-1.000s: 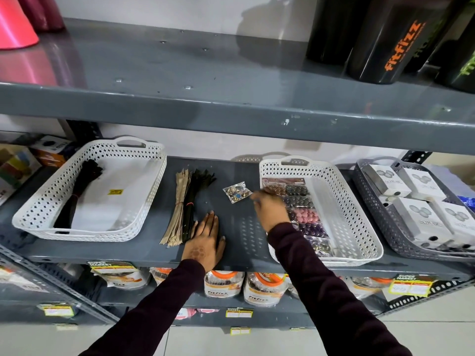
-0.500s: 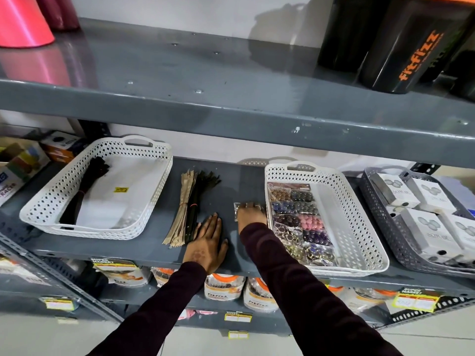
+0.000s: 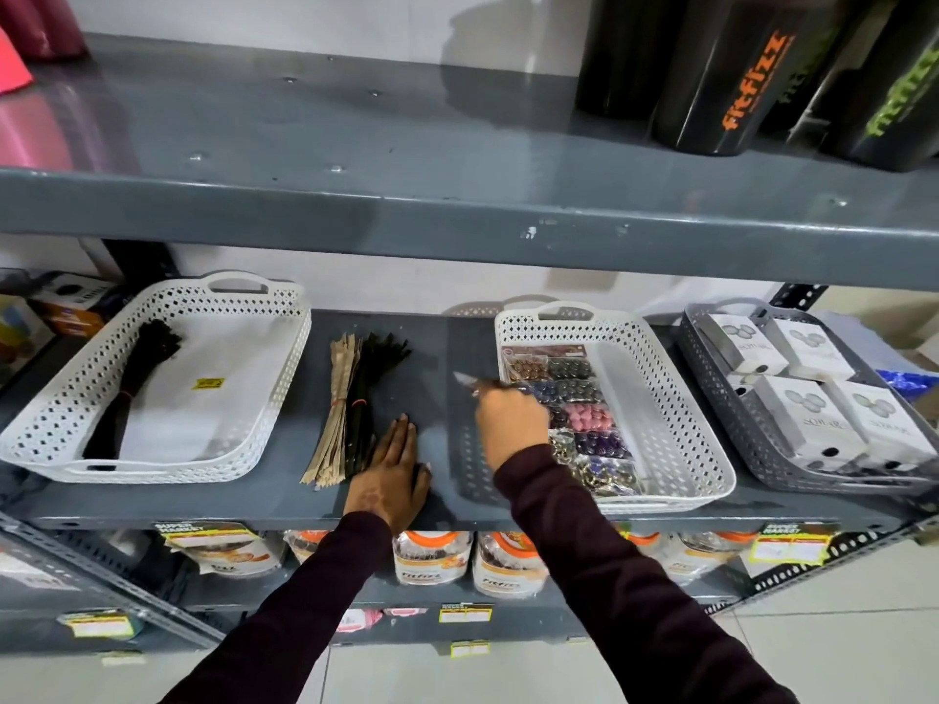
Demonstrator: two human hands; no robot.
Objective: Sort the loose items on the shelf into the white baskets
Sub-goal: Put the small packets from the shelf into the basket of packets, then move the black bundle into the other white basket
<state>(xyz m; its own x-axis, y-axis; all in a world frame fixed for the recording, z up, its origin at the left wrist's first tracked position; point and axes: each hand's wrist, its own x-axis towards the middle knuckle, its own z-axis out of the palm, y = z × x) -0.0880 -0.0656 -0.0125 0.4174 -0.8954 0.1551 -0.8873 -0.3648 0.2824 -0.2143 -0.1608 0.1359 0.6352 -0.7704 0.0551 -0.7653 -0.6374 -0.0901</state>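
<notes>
- On the grey metal shelf (image 3: 264,500), near the front edge, the left hand (image 3: 391,475) is laid flat, palm down, fingers together, nothing held.
- Just left of that hand, a tan bundle (image 3: 335,414) and a dark bundle (image 3: 368,393) of thin strips are seen lying loose side by side, touching; the fingertips are beside the dark one.
- The right hand (image 3: 510,424) is raised just above the shelf, fingers pinched on a small clear packet (image 3: 470,382), blurred, contents not readable; the packet is held at the left rim of the right white basket (image 3: 676,398).
- Both arms are covered by dark maroon sleeves (image 3: 609,576).
- Inside the right basket, a row of bead packets (image 3: 579,398) in brown, blue, pink and purple is laid along its left side; the right half is bare. The near packets are partly hidden by the right wrist.
- The left white basket (image 3: 66,398) is set well apart at the shelf's left; one dark bundle (image 3: 132,383) and a yellow sticker (image 3: 209,383) are inside.
- At far right, a grey basket (image 3: 721,398) is packed with white boxes (image 3: 808,424).
- Below the shelf, jars with orange lids (image 3: 432,556) and price tags are seen; pale floor tiles (image 3: 838,627) beneath.
- On the upper shelf (image 3: 406,144), black bottles (image 3: 737,83) with orange and green lettering are stood at right, pink items (image 3: 15,58) at left, against a white wall.
</notes>
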